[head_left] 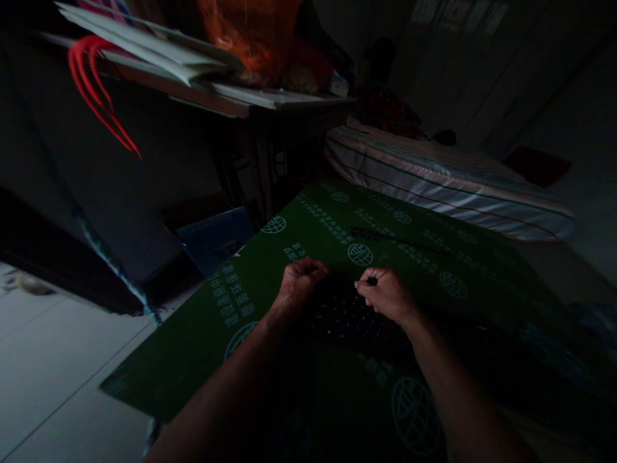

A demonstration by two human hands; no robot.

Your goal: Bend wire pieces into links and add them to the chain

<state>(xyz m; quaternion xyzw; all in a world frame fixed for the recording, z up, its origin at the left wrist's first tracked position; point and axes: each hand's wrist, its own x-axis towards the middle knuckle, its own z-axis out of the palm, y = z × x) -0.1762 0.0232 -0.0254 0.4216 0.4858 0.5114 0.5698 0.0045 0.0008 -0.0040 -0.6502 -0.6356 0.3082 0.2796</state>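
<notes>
A black keyboard (359,321), dim and dotted with small light marks, lies on a green board (193,350) printed with pale globes and characters. At its upper left edge is my left hand (303,276), fingers curled together in a pinch; whatever they hold is hidden. Over the keyboard's upper part, my right hand (385,292) is closed, with a small black piece (372,281) showing between thumb and fingers. Too dark to be sure, that piece looks like a keycap. Farther back on the board lies a row of small black pieces (366,233).
A cluttered table (231,106) stands behind on the left, with papers (144,48), an orange bag (250,38) and hanging red cords (91,90). A striped mattress (448,180) is at the back right. A blue box-like thing (212,238) sits beyond the board's left edge.
</notes>
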